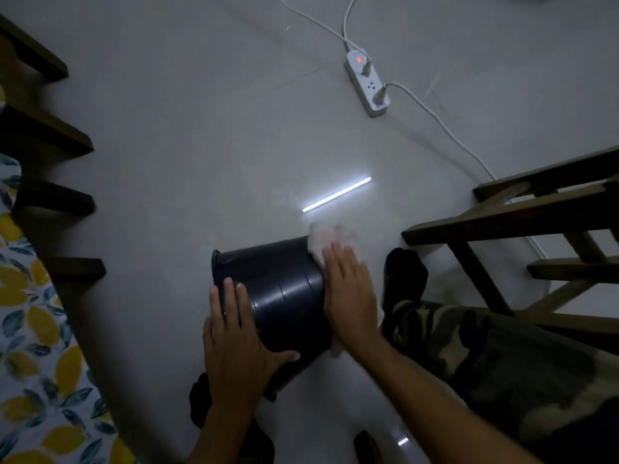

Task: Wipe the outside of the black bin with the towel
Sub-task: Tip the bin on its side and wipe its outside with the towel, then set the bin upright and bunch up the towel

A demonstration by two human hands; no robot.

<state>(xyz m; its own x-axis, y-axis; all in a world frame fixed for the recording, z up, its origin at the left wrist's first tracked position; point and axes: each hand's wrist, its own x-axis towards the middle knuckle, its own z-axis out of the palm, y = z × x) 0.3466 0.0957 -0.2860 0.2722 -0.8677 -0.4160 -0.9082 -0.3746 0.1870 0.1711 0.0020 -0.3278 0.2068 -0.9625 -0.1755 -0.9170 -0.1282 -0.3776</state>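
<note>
The black bin (284, 296) lies tipped on its side on the grey floor, its rim toward the left. My left hand (234, 343) lies flat on the bin's near wall with spread fingers, steadying it. My right hand (351, 296) presses flat against the bin's right end, on top of the white towel (326, 241). The towel bunches out above my fingers and a bit of it shows below my wrist.
A white power strip (367, 83) with cables lies on the floor farther ahead. Wooden furniture (519, 216) stands at the right, dark wooden legs (53, 202) and a lemon-print cloth (30, 329) at the left. My camouflage-clad leg (485, 356) and black-socked foot (403, 279) sit right of the bin.
</note>
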